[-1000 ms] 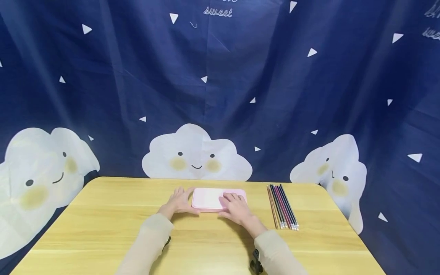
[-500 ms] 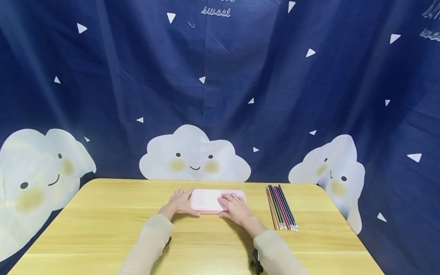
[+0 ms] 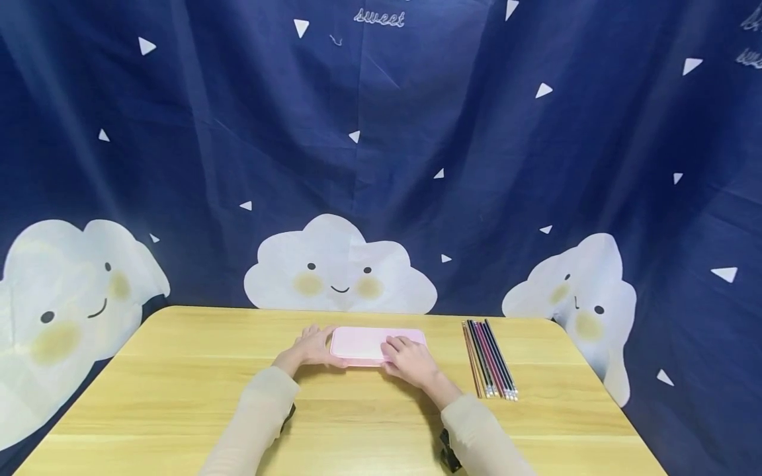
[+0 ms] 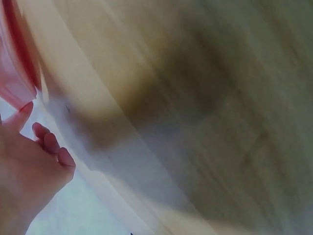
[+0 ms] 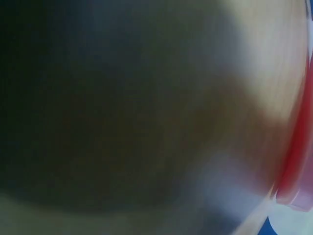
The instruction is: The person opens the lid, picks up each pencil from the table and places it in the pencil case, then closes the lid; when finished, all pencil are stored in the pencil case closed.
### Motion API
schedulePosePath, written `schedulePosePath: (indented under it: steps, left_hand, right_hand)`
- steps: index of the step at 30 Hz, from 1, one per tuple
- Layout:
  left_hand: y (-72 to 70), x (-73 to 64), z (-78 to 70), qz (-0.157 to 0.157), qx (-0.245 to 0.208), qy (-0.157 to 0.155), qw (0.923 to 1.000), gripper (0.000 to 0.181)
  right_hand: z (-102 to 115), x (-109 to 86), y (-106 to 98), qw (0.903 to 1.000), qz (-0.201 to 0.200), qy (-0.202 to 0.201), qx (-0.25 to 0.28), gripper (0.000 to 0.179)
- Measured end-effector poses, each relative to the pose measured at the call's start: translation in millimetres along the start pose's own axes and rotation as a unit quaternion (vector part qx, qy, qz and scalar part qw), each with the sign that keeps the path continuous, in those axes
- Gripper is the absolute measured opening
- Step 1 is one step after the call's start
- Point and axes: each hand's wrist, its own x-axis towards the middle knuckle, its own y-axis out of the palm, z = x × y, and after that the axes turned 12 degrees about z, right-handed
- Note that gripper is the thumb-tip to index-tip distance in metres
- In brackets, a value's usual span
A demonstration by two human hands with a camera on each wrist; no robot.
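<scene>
You had the pink case (image 3: 360, 342) lying flat on the bench (image 3: 357, 423), toward the far edge. Your left hand (image 3: 310, 348) clasped its left end, thumb along the near side; your right hand (image 3: 412, 363) gripped the near edge toward the right, fingertips over the top. It was probably light and stiff, its smooth shell perhaps a little slippery, so the ends and side walls offered surer purchase than the glossy top. The case looked closed, and you could not tell what it held. The pencils (image 3: 489, 358) lay outside it, loosely side by side to the right.
</scene>
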Motion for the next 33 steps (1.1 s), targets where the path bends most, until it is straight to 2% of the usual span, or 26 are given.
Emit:
schedulePosePath:
  steps: [3, 8, 14, 17, 26, 33]
  left_hand:
    - [-1.5, -0.9, 0.7, 0.006, -0.014, -0.002, 0.9999, 0.099]
    - [-2.2, -2.0, 1.4, 0.003, -0.037, 0.004, 0.9993, 0.098]
    - [3.0, -4.1, -0.7, -0.019, -0.019, 0.023, 0.9994, 0.098]
    - [3.6, -4.8, -1.2, -0.026, -0.020, 0.029, 0.9990, 0.095]
    - [1.9, -3.9, -1.0, -0.015, -0.020, 0.029, 0.9993, 0.097]
    - [4.1, -5.6, 3.9, -0.016, -0.022, 0.043, 0.9987, 0.099]
  right_hand:
    - [-4, 3.7, 3, 0.9975, -0.057, -0.031, -0.029, 0.028]
    - [-11, 9.8, 7, 0.9903, -0.103, -0.076, -0.054, 0.022]
    - [-17, 11.9, 15, 0.9663, -0.174, -0.126, -0.141, 0.033]
    - [-19, 13.5, 16, 0.9614, -0.192, -0.130, -0.148, 0.037]
    - [-25, 9.9, 11, 0.9752, -0.149, -0.134, -0.093, 0.044]
    - [-28, 9.6, 5, 0.9796, -0.154, -0.105, -0.076, 0.041]
